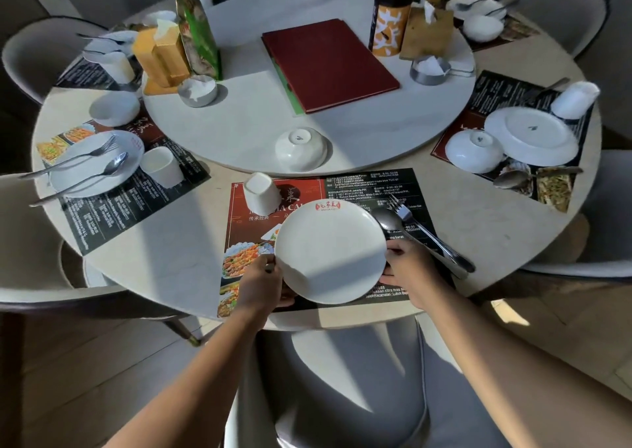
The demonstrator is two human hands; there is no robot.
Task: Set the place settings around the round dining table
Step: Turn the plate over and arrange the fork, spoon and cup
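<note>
You are gripping the plate [330,250] at the table's [171,242] near edge, your left hand [263,280] curled round its left rim and your right hand [408,266] pinching its right rim. It is facing up over the near placemat [359,184], possibly not quite resting on it. The spoon [386,220] and fork [420,228] are lying just beside it on the right. The cup [261,192] at the mat's far left corner and the bowl [301,149] on the turntable's [342,129] near edge are sitting upside down, so this place is looking about half done. The left-edge setting [99,163] is looking finished, while the right-edge one, its inverted plate [531,136] beside an inverted bowl, is waiting for you
</note>
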